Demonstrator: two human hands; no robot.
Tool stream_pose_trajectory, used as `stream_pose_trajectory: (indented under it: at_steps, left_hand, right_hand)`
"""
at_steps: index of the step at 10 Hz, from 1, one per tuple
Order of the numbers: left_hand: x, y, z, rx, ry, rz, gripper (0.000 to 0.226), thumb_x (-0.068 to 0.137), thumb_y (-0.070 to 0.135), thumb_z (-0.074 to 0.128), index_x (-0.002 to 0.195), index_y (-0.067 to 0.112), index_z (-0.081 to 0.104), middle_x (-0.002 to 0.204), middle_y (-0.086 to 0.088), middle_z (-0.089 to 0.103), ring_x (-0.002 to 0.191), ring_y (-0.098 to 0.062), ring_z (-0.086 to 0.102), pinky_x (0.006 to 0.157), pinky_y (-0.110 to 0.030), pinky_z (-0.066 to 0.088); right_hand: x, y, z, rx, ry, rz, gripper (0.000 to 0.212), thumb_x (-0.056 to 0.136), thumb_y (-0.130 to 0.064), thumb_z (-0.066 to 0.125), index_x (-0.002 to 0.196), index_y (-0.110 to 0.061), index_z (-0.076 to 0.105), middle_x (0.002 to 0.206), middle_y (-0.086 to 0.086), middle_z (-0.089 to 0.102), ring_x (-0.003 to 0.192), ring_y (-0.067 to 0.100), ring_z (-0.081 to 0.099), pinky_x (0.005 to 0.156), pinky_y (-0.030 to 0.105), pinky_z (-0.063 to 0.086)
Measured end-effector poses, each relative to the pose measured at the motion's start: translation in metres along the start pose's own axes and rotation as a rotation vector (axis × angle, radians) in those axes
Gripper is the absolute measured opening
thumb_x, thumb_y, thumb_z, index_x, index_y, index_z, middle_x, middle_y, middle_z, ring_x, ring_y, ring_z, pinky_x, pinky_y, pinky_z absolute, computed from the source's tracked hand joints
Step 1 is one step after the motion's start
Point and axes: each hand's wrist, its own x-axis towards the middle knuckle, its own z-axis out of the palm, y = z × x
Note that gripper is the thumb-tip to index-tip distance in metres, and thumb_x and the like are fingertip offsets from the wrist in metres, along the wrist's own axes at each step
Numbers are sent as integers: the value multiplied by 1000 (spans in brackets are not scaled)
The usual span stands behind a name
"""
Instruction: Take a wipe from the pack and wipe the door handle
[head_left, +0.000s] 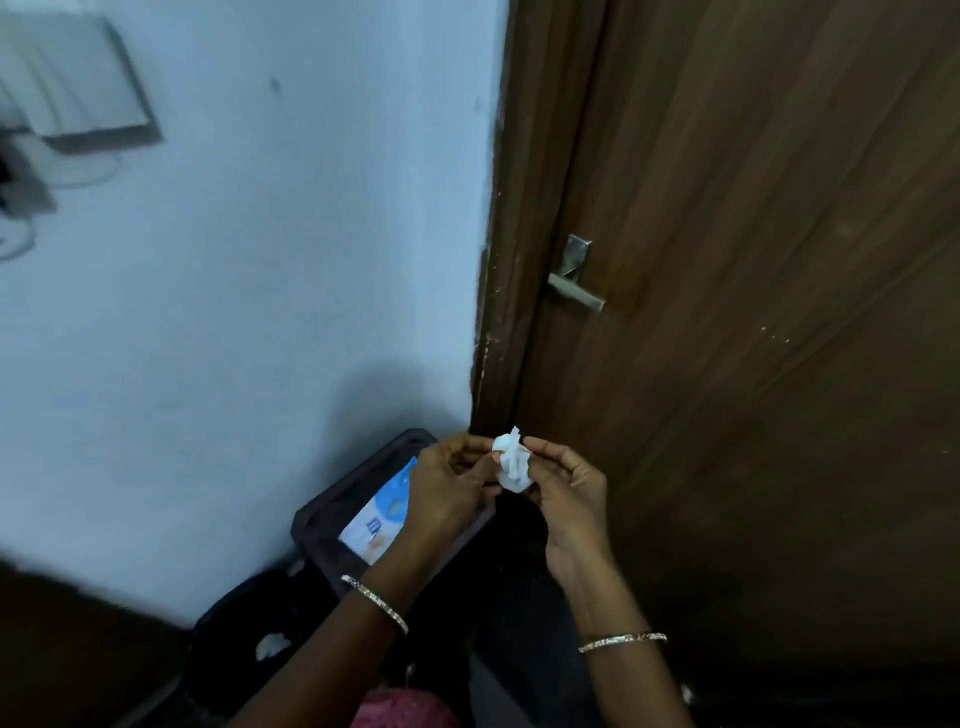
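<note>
White wipe (511, 461), bunched up, sits between our two hands in the head view. Left hand (449, 493) pinches its left side, right hand (569, 488) pinches the right, fingers of both clamped on it. Blue-and-white wipe pack (376, 514) lies on a dark stool (322, 525) below our left hand, against the pale blue wall (249, 312). Metal door handle (575, 283) on the brown door (753, 312) is well above the wipe, untouched. Bangle on each wrist.
</note>
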Motion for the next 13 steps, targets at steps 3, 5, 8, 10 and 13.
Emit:
stream_pose_trajectory:
  at_steps: [3,5,8,10,13]
  left_hand:
    - [-78,-31,-116,-21,257,-92,11,88,3,68,98,2,73,91,-20,75,84,-33,73,74,-40,61]
    - [-109,-64,-210,-110,434,-246,13,90,3,66,102,1,71,95,-21,74,88,-33,73,72,-40,61]
    - [-118,-135,-365,-87,514,-456,9,84,5,69,90,10,74,87,-14,77,81,-30,75,72,-45,63]
    - [-87,-190,-448,8,460,-616,14,92,2,60,83,7,70,83,-15,71,61,-19,66,54,-27,57]
    - [-43,-240,-501,73,432,-702,15,94,1,53,83,2,64,73,-18,58,57,-25,51,57,-33,45]
  right_hand:
    - [-71,73,69,-187,-208,61,24,85,13,62,91,-6,76,80,7,78,75,21,75,71,27,61]
    - [-112,138,143,-254,-311,174,8,82,-14,79,76,-9,80,83,11,79,70,13,69,66,26,58]
    - [-160,255,258,-460,-314,277,15,81,9,73,96,10,73,93,30,74,79,30,67,75,43,57]
    - [-152,327,313,-675,-184,342,10,78,8,73,81,-2,71,85,21,72,68,25,65,58,28,56]
    - [-110,389,360,-685,6,477,11,79,3,76,88,-2,73,84,20,68,74,31,64,86,55,59]
